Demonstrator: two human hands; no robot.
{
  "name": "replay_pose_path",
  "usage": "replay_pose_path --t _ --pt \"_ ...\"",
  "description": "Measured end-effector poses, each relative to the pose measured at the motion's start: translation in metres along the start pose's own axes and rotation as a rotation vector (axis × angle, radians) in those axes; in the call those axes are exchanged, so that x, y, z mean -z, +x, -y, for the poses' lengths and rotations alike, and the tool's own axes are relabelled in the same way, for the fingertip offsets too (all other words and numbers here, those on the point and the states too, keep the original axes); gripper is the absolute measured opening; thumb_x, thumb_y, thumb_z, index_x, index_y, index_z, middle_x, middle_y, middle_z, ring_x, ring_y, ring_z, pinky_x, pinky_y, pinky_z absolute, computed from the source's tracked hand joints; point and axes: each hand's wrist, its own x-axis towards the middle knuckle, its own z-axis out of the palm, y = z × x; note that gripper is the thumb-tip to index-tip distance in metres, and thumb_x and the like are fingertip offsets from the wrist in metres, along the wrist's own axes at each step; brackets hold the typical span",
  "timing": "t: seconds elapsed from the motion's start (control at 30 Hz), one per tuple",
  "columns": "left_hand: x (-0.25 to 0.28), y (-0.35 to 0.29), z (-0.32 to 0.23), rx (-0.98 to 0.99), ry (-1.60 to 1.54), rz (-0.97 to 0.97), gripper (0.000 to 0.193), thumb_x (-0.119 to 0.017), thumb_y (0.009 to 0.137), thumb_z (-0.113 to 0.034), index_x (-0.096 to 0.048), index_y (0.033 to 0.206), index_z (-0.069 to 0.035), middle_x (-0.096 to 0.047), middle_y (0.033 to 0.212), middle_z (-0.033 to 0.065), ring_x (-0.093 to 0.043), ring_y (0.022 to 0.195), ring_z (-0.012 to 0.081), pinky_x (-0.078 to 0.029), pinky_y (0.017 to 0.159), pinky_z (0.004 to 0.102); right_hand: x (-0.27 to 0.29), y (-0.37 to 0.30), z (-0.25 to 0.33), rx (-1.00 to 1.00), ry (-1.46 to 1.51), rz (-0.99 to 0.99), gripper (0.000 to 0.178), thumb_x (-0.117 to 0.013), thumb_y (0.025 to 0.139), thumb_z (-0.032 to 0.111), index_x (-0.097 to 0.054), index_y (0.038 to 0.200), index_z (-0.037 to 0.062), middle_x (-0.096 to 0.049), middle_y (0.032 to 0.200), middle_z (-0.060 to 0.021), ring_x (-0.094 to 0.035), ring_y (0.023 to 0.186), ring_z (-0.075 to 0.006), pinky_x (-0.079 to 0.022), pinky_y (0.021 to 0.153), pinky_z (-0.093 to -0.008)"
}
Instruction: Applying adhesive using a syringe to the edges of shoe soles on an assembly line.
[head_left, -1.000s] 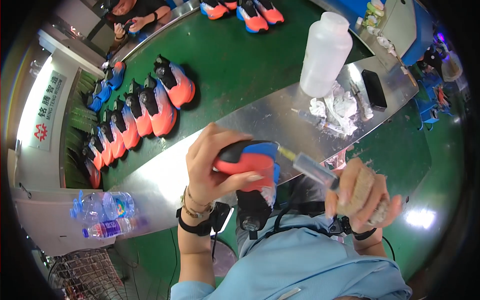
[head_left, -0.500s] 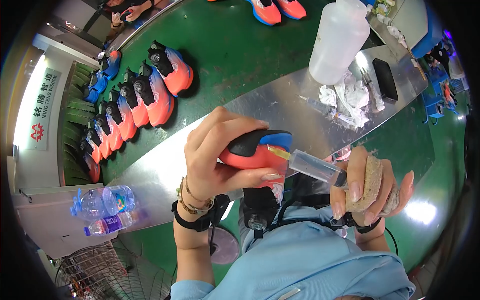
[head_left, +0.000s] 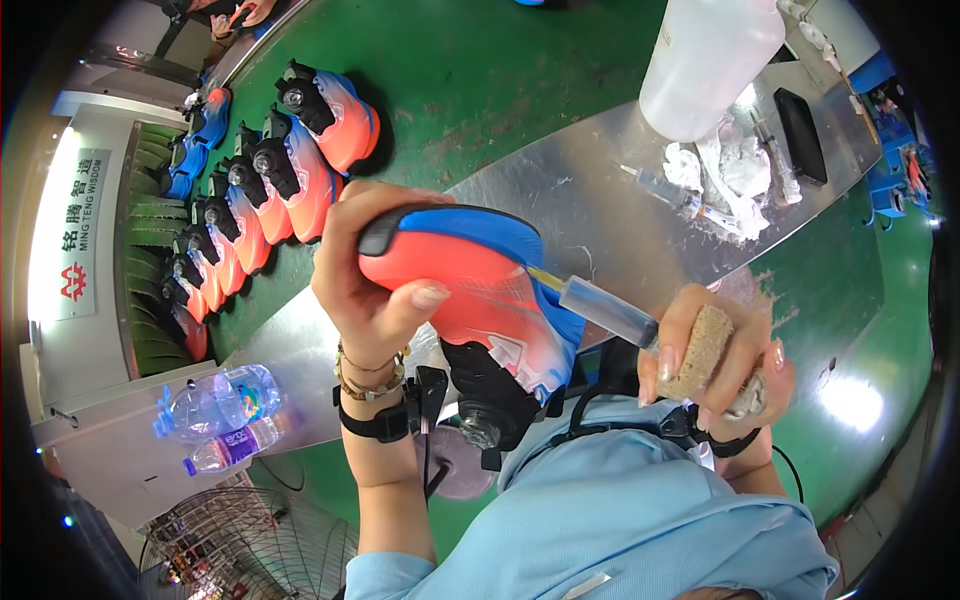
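Observation:
My left hand (head_left: 375, 275) is closed around the toe end of a coral and blue shoe (head_left: 465, 290), thumb on the coral upper and fingers behind the sole. The shoe is tilted, its black dial and strap end pointing toward me. My right hand (head_left: 715, 350) grips a clear syringe (head_left: 608, 312) by its rear end, together with a tan sponge-like block (head_left: 698, 352) and a crumpled whitish wad (head_left: 745, 396). The yellow tip of the syringe touches, or nearly touches, the seam between the coral upper and the blue sole.
Rows of similar shoes (head_left: 300, 165) stand on the green table at left. Beyond my right hand are a white plastic bottle (head_left: 710, 65), crumpled tissue (head_left: 735, 175), more syringes (head_left: 675, 190) and a black phone (head_left: 800, 135). Water bottles (head_left: 220, 400) stand at lower left, above a wire-cage fan (head_left: 260, 530).
My left hand has moved left and turned the shoe, so more of its side and blue sole shows. The syringe tip has shifted slightly left and stays at the seam.

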Motion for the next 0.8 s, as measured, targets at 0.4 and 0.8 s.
replay_pose_path --t 0.4,0.8 --pt "0.015 -0.013 0.043 0.186 0.092 -0.184 0.052 -0.053 0.087 -0.043 -0.052 0.108 0.005 -0.059 0.102 0.0114 -0.054 0.094 0.0160 -0.041 0.083 0.0277 0.026 -0.009 -0.039 -0.136 0.043 0.055 0.060 -0.029 0.094 0.036 -0.055 0.054 -0.0003 -0.048 0.094 -0.0253 -0.057 0.073 -0.0343 -0.047 0.066 -0.0398" --pt "0.021 -0.020 0.070 0.410 -0.099 -0.343 0.029 -0.045 0.096 -0.021 -0.052 0.113 0.001 -0.053 0.086 -0.0023 -0.046 0.077 0.0029 -0.040 0.070 0.0196 0.048 -0.033 -0.032 -0.194 -0.033 0.096 0.063 -0.027 0.095 0.037 -0.058 0.057 -0.0030 -0.051 0.096 -0.0268 -0.058 0.075 -0.0284 -0.048 0.071 -0.0361"
